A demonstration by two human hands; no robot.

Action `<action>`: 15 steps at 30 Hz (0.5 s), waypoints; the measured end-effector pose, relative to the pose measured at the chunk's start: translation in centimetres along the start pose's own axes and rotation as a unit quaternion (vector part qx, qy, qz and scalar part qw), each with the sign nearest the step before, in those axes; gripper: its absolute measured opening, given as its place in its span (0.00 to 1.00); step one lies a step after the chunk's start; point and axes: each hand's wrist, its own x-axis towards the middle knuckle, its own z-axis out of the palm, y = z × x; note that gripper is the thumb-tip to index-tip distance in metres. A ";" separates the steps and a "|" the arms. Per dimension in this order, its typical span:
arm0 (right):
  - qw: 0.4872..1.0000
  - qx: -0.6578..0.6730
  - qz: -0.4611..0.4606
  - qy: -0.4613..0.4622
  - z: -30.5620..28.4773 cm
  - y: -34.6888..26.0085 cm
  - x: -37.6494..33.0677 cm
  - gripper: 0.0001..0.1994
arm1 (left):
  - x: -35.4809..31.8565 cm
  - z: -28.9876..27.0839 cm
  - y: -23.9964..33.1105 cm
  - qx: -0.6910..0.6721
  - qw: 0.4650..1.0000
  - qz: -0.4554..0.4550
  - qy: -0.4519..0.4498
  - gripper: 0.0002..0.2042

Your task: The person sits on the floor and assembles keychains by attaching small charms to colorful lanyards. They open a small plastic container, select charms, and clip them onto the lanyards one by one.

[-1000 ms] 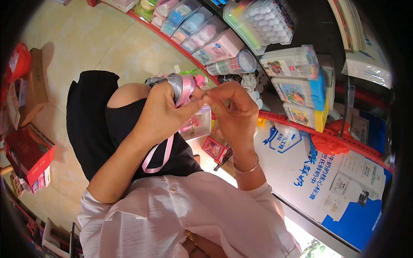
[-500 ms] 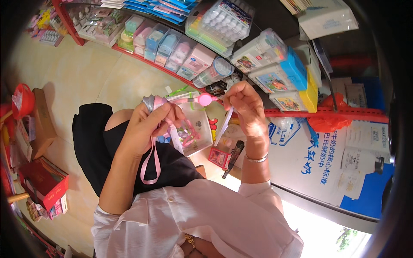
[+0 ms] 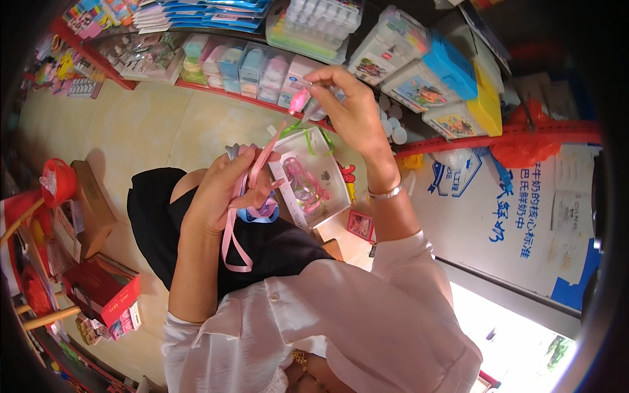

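Observation:
My left hand [image 3: 226,187] is closed round a bunch of folded lanyards, with a grey one showing at the top. A pink lanyard strap [image 3: 262,157] runs from it, stretched up to a round pink badge reel [image 3: 299,101]. My right hand [image 3: 350,111] pinches the small end piece beyond the reel; a blurred, see-through strip hangs by its fingers. Below my left hand dangle a pink ribbon loop [image 3: 234,245] and a blue lanyard [image 3: 262,211]. Beside them a white box [image 3: 339,211] holds pink lanyards, and a green strap [image 3: 321,145] lies over its far edge.
Shelves with a red edge [image 3: 452,141] run along the far side, carrying clear boxes and picture-covered cases [image 3: 429,92]. A white printed board [image 3: 498,203] stands at right. On the left are a red box [image 3: 101,288], a cardboard box [image 3: 95,203] and a red basket [image 3: 59,180].
My right hand has moved up and left, raising the badge reel. The pink strap now stretches upward between my hands. My left hand keeps its hold, slightly shifted.

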 end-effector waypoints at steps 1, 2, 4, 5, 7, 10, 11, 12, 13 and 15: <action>1.000 -0.010 -0.022 0.012 0.2 0.2 0.4 0.08 | -0.2 0.0 0.1 0.008 1.000 0.002 -0.024 0.18; 0.999 -0.021 -0.043 0.024 0.4 0.5 0.7 0.08 | -0.4 -0.1 0.2 0.016 0.999 0.003 -0.049 0.18; 0.998 -0.017 -0.066 0.008 0.9 1.4 1.3 0.08 | -0.6 -0.7 -0.3 0.020 0.997 0.040 -0.060 0.16; 0.998 -0.011 -0.053 -0.017 1.2 1.9 1.2 0.08 | -0.8 -0.9 -0.6 -0.002 0.996 0.062 -0.062 0.15; 0.997 -0.025 0.020 -0.065 2.3 3.6 0.9 0.07 | -0.5 -0.8 -0.8 -0.035 0.988 0.127 -0.078 0.13; 0.990 -0.073 -0.083 -0.087 3.7 6.5 -0.2 0.08 | -0.7 -1.1 -0.4 -0.070 0.991 0.105 -0.044 0.13; 0.992 -0.043 -0.083 -0.088 4.1 7.2 -0.8 0.08 | -0.5 -1.4 -0.5 -0.085 0.990 0.106 -0.044 0.14; 0.995 -0.028 -0.066 -0.070 4.1 7.8 -1.4 0.08 | -0.3 -1.4 -0.5 -0.113 0.988 0.102 -0.019 0.15; 0.997 -0.013 -0.049 -0.051 4.2 8.4 -2.0 0.08 | 0.0 -1.1 -0.1 -0.141 0.985 0.099 0.006 0.16; 1.000 0.018 0.009 -0.023 4.1 10.0 -3.6 0.08 | 0.3 -1.2 -0.2 -0.193 0.973 0.116 0.047 0.19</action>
